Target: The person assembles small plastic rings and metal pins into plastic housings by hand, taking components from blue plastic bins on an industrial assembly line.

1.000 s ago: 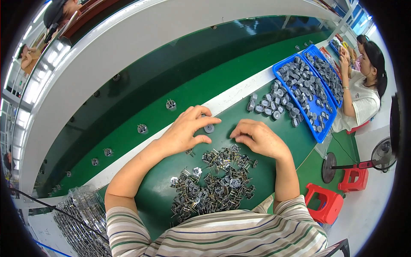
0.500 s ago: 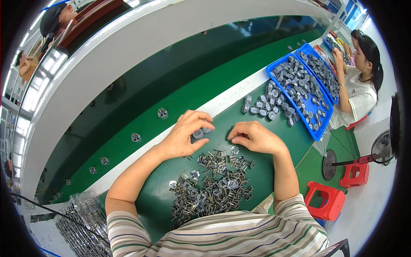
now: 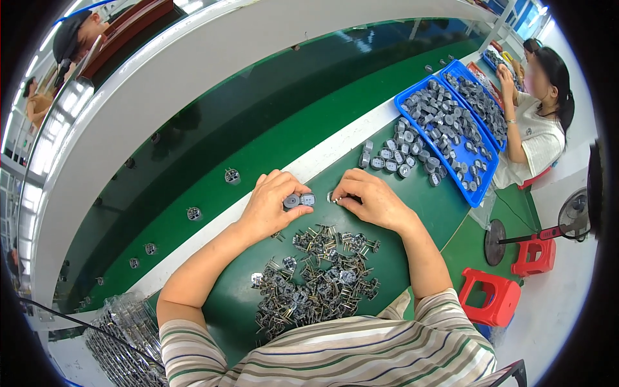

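My left hand (image 3: 272,201) is closed around two grey round plastic housings (image 3: 308,200), held side by side above the green tabletop (image 3: 387,258). Just to their right, my right hand (image 3: 375,201) pinches a small shiny part (image 3: 331,197); the fingers cover most of it. A small gap separates that part from the housings. Below both hands lies a loose pile of small metal-pinned parts (image 3: 322,284), some with clear, shiny faces.
Grey housings (image 3: 391,155) lie loose beside a blue tray (image 3: 476,201) full of more. Beyond the pale ledge (image 3: 342,143) runs a green conveyor belt (image 3: 258,164) with scattered parts. A co-worker (image 3: 538,122) sits at right, near red stools (image 3: 491,298) and a fan (image 3: 574,218).
My right hand has moved left toward the left hand and now pinches a small shiny part. The left hand's fingers have closed more around the housings. Parts on the belt have shifted toward the lower left.
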Motion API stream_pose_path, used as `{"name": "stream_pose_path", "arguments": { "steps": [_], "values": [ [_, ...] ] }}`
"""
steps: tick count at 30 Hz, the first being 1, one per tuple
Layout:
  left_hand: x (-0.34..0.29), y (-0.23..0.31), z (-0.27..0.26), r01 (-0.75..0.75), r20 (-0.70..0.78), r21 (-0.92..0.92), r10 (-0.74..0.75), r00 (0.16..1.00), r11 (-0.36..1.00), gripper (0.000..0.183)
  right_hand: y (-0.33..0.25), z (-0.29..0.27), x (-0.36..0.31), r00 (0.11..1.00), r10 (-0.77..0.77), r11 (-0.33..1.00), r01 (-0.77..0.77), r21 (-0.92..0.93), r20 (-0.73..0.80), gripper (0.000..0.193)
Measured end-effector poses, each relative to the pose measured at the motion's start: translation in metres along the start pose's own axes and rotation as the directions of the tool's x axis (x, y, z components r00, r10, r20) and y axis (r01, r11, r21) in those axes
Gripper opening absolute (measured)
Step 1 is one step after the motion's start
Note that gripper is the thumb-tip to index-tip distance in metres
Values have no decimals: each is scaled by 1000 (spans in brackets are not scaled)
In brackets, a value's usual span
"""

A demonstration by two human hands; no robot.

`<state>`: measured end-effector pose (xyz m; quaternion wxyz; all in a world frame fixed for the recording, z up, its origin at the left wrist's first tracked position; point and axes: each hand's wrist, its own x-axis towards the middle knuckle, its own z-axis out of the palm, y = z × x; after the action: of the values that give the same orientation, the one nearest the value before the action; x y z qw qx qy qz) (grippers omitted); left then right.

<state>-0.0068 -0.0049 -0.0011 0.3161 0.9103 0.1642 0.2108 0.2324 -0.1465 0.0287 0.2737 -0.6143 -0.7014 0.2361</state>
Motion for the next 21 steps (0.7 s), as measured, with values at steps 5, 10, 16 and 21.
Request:
{"name": "stream_pose_path", "arguments": {
  "steps": [5,10,16,21],
  "values": [
    [-2,0,0,16,-5,-17,-16,1000,1000,33,-4,-5,-1,998,53,995,-50,80,-32,22],
    [-1,-4,3,-22,-34,-45,20,999,999,34,-13,-1,2,998,66,998,-66,19,-3,25],
    [-1,-1,2,-5,3,-46,5,1000,999,33,-3,21,4,995,8,1000,-7,8,-100,25],
    [-2,-2,4,-15,-12,-35,15,1000,999,34,-8,17,6,988,-9,999,16,44,-155,22]
  ]
}}
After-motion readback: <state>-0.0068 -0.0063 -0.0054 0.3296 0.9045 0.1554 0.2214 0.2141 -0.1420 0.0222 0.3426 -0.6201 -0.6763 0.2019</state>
